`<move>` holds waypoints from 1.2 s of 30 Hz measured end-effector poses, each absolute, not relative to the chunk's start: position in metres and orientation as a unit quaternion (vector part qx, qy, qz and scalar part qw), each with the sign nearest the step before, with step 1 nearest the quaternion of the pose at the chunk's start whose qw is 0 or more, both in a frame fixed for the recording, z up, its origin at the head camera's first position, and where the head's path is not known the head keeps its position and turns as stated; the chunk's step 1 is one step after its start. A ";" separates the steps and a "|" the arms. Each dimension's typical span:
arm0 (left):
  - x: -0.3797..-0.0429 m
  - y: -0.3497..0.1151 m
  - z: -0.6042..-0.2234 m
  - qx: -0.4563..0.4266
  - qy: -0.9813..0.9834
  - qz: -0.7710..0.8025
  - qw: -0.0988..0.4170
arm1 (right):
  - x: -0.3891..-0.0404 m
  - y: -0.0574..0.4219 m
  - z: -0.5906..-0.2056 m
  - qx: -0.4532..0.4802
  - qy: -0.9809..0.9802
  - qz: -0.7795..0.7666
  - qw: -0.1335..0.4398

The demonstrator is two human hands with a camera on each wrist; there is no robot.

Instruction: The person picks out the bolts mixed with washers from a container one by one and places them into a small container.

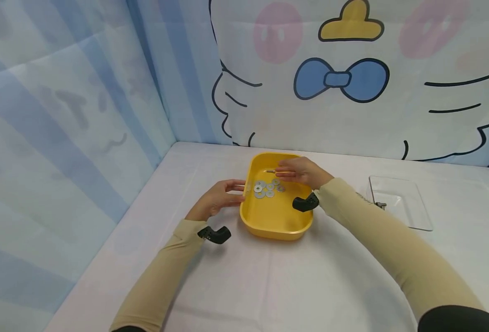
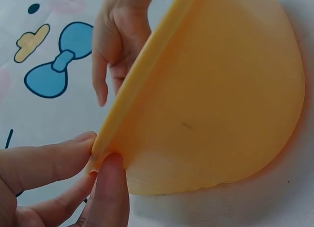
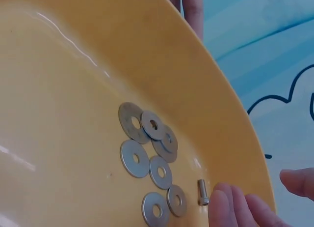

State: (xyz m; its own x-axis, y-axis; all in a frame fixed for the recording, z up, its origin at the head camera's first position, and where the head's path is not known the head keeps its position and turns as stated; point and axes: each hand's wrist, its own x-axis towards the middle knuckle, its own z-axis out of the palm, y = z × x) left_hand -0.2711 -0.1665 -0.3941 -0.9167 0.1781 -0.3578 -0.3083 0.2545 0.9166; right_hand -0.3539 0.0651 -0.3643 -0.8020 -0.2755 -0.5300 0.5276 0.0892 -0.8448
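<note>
A yellow tray (image 1: pixel 275 221) holds several flat metal washers (image 3: pixel 135 158) lying close together, some overlapping. Near them, along the tray's far side, lies one small socket-head screw (image 3: pixel 202 191). My left hand (image 1: pixel 221 198) is at the tray's left side. In the left wrist view its thumb and fingers pinch the rim (image 2: pixel 128 97). My right hand (image 1: pixel 304 171) hovers over the far right part of the tray, its fingertips beside the screw. In the right wrist view the fingers (image 3: pixel 235 207) look fairly straight, the thumb stands apart, and nothing shows between them.
To the right, partly behind my right sleeve, stands a clear plastic box (image 1: pixel 410 203) with small metal pieces (image 1: pixel 380 205) at its left side. A printed cloth backdrop (image 1: pixel 244 92) rises behind the white-covered table (image 1: pixel 265 286). Another printed cloth closes the left side.
</note>
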 end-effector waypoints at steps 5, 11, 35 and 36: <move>-0.272 -0.167 -0.395 -0.052 0.761 0.615 0.200 | -0.362 0.059 -0.369 0.113 0.666 -0.678 0.289; -0.273 -0.168 -0.396 -0.058 0.758 0.619 0.199 | -0.368 0.053 -0.377 0.106 0.672 -0.676 0.283; -0.274 -0.168 -0.399 -0.068 0.753 0.624 0.198 | -0.371 0.023 -0.383 0.128 0.658 -0.678 0.302; -0.274 -0.168 -0.398 -0.067 0.752 0.625 0.198 | -0.371 0.022 -0.383 0.125 0.658 -0.678 0.304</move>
State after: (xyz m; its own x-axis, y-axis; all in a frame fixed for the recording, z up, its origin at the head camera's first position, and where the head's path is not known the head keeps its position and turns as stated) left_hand -0.2737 -0.1681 -0.3982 -0.9126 0.1466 -0.3816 -0.3484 0.2092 0.9137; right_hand -0.3714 0.0224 -0.3833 -0.7838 -0.2471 -0.5697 0.5770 0.0495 -0.8153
